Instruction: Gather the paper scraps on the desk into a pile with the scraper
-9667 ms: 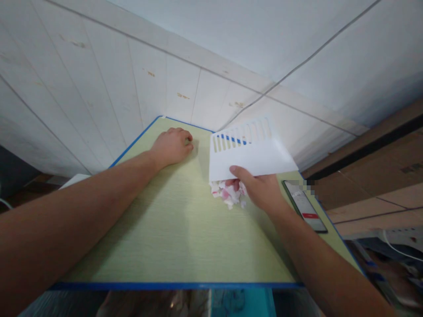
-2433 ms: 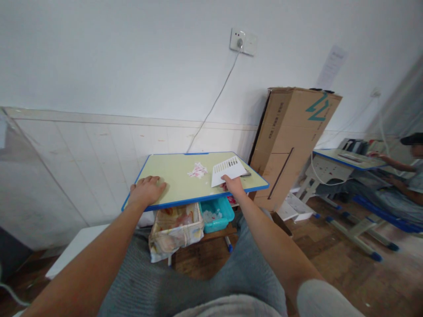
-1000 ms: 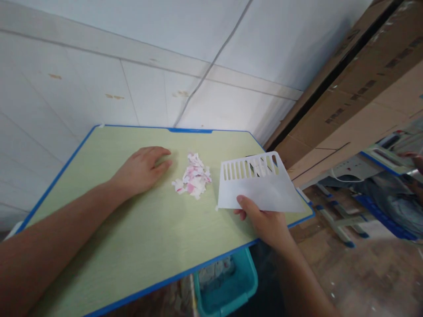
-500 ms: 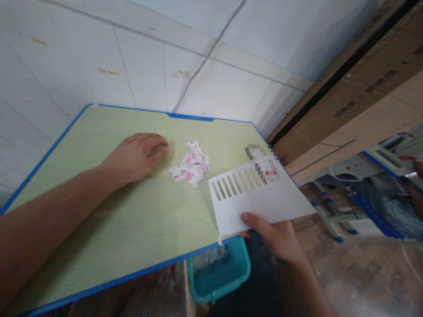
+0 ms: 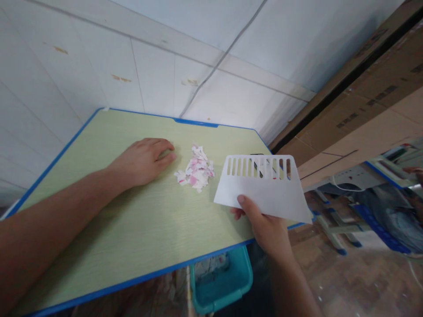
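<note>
White sheet (image 5: 257, 191) held in the right hand (image 5: 266, 224), thumb pressed on top, fingers curled beneath the near edge. Left hand (image 5: 142, 162) laid on the worktop (image 5: 155, 229), fingers loosely bent, a gap at the thumb, nothing seen held. Scraps (image 5: 198, 171) heaped between the hands, touched by neither. Step in hand judged: sheet held apart, at the right of the heap. For contact, a low leftward move of the sheet would be called for; scraps could be scattered by haste. Sheet thin, seemingly stiff, slotted along its far edge; plastic or card cannot be told. Scraps ragged, white and pink. Worktop faintly grained, blue-edged.
</note>
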{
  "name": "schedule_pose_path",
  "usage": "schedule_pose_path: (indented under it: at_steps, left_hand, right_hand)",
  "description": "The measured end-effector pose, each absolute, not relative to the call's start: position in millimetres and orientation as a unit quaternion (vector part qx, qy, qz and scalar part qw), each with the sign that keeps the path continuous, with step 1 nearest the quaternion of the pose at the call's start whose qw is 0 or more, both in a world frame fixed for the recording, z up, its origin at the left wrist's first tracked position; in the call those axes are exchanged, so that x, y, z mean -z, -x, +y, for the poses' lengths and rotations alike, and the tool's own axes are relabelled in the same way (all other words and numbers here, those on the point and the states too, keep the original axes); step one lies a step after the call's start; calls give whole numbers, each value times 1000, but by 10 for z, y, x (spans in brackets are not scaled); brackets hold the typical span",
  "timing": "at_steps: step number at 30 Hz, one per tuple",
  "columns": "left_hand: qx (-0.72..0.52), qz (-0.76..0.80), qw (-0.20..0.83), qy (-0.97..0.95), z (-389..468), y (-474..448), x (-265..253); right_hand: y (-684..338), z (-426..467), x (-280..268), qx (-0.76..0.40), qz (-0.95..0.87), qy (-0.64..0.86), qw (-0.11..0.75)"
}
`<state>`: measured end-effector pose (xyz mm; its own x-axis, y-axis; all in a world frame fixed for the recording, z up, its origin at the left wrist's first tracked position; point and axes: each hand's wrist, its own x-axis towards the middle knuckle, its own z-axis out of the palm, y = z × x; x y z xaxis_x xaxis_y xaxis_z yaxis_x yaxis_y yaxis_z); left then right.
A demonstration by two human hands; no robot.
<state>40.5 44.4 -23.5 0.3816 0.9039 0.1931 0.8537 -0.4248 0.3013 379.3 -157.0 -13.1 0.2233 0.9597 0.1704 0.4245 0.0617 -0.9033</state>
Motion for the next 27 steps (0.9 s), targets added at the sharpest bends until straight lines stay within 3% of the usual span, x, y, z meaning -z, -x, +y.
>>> schedule_pose_path:
  at_steps: [12, 21, 27]
  left_hand:
    - [-119, 508, 66, -851, 296, -471, 58]
    - [-122, 508, 74, -849, 239, -517, 15]
    - [-119, 510, 76, -849, 224, -534, -7]
  right_hand:
    - [-3506, -1803, 43, -267, -556, 667, 417]
    - [-3178, -2118, 181, -361, -559, 634, 395]
    - [-3115, -2071, 117, -420, -525, 605, 425]
